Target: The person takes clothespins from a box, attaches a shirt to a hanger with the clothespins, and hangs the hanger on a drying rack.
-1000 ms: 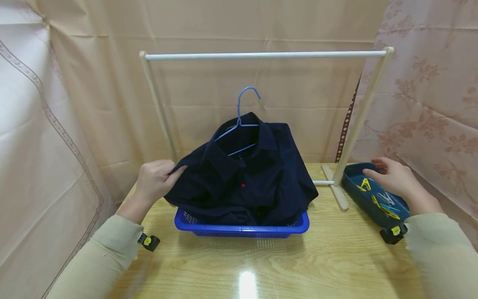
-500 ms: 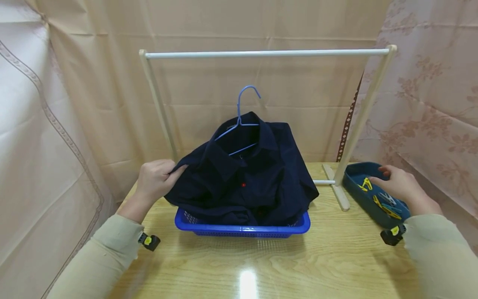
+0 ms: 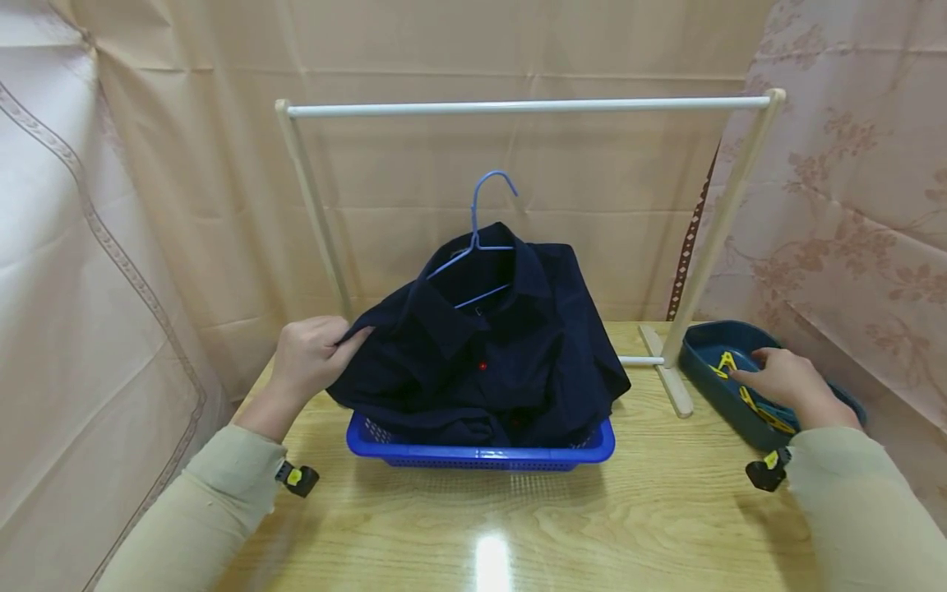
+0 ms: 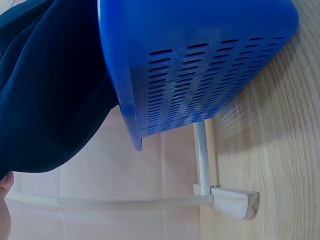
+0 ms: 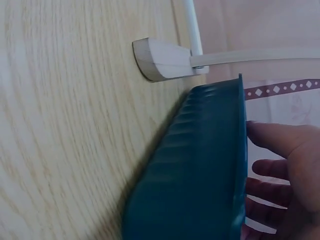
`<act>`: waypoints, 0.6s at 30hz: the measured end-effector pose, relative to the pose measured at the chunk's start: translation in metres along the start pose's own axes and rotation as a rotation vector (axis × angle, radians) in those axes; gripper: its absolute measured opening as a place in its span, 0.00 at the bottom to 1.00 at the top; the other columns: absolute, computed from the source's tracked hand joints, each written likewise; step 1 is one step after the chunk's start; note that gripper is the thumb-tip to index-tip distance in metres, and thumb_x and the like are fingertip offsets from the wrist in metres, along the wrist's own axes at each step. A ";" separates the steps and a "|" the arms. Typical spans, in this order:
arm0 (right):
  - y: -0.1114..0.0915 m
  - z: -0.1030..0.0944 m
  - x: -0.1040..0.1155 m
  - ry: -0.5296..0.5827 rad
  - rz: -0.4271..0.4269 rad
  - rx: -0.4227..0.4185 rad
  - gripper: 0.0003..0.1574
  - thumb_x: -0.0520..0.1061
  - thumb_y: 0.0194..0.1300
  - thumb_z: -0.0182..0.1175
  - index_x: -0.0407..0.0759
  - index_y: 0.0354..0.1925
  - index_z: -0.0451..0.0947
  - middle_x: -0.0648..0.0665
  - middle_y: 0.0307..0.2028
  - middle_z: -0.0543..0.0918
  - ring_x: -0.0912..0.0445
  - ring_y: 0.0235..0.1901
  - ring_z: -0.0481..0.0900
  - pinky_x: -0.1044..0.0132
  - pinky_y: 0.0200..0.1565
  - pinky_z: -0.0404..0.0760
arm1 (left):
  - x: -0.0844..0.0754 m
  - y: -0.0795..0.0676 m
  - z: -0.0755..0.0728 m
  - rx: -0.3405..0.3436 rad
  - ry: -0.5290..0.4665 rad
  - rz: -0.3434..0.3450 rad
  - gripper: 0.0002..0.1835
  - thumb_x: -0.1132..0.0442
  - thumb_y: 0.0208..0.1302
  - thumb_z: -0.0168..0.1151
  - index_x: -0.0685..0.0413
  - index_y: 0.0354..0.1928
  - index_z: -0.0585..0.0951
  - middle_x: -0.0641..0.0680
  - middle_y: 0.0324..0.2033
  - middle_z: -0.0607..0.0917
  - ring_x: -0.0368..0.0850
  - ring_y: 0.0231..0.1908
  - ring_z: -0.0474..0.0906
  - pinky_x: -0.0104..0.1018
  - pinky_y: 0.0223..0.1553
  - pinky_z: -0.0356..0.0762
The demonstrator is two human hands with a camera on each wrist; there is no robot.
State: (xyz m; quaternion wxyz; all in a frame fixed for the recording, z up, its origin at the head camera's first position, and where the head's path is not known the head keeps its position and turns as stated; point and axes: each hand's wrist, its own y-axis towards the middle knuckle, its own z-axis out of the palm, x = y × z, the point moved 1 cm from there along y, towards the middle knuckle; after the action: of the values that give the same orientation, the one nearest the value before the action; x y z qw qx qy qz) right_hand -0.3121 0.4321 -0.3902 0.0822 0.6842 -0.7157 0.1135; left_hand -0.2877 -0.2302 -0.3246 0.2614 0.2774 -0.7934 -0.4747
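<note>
A dark navy shirt (image 3: 510, 353) with a collar and a red button lies heaped in a blue perforated basket (image 3: 481, 455). A light blue wire hanger (image 3: 474, 214) sits inside its collar, the hook standing up free. At the left shoulder of the shirt, my left hand (image 3: 307, 355) pinches the cloth between thumb and fingers. My right hand (image 3: 795, 386) is over a teal box (image 3: 719, 413), its fingers loosely bent and apart in the right wrist view. Several clothes pegs (image 3: 762, 413), some yellow, lie in that box; the hand hides part of them.
Behind the basket stands a drying rack with a white top rail (image 3: 528, 108) and pale side posts. One rack foot (image 3: 672, 385) is close beside the teal box. Everything rests on a wood-grain table (image 3: 414, 526), with curtains (image 3: 592, 49) around the back and sides.
My right hand has moved lower and slightly nearer to me over the teal box, now covering more of the pegs. My left hand and the shirt are nearly still.
</note>
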 end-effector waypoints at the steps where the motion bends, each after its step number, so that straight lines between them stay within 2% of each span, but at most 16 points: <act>1: 0.000 0.000 0.000 0.000 -0.001 0.005 0.63 0.75 0.57 0.53 0.18 0.60 0.58 0.18 0.54 0.65 0.25 0.49 0.65 0.34 0.46 0.66 | 0.000 0.000 0.000 0.000 0.000 0.000 0.28 0.54 0.59 0.64 0.45 0.11 0.57 0.40 0.13 0.54 0.35 0.11 0.49 0.30 0.14 0.44; 6: -0.001 0.003 0.000 0.004 0.006 0.038 0.61 0.73 0.57 0.55 0.18 0.59 0.59 0.19 0.55 0.64 0.24 0.51 0.62 0.32 0.49 0.61 | 0.001 0.000 0.001 0.004 0.013 0.005 0.28 0.53 0.61 0.62 0.46 0.11 0.57 0.40 0.13 0.54 0.35 0.10 0.49 0.30 0.14 0.44; 9: -0.001 0.005 -0.002 0.006 0.016 0.057 0.61 0.73 0.57 0.54 0.19 0.59 0.60 0.19 0.55 0.64 0.23 0.50 0.62 0.34 0.45 0.66 | 0.002 -0.001 0.001 0.002 0.019 0.004 0.28 0.51 0.62 0.60 0.46 0.11 0.57 0.40 0.13 0.54 0.35 0.10 0.49 0.31 0.14 0.44; 18: 0.003 0.012 -0.009 0.011 0.044 0.105 0.56 0.70 0.58 0.57 0.19 0.56 0.65 0.19 0.52 0.67 0.25 0.48 0.66 0.38 0.43 0.70 | 0.003 -0.002 0.002 0.004 0.015 0.006 0.28 0.52 0.62 0.61 0.45 0.11 0.57 0.40 0.13 0.54 0.35 0.10 0.49 0.30 0.13 0.44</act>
State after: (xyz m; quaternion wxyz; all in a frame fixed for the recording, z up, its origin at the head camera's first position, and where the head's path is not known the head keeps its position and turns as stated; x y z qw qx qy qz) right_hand -0.3138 0.4379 -0.4040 0.0473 0.6710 -0.7232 0.1565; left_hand -0.2906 -0.2318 -0.3269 0.2679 0.2791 -0.7932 -0.4702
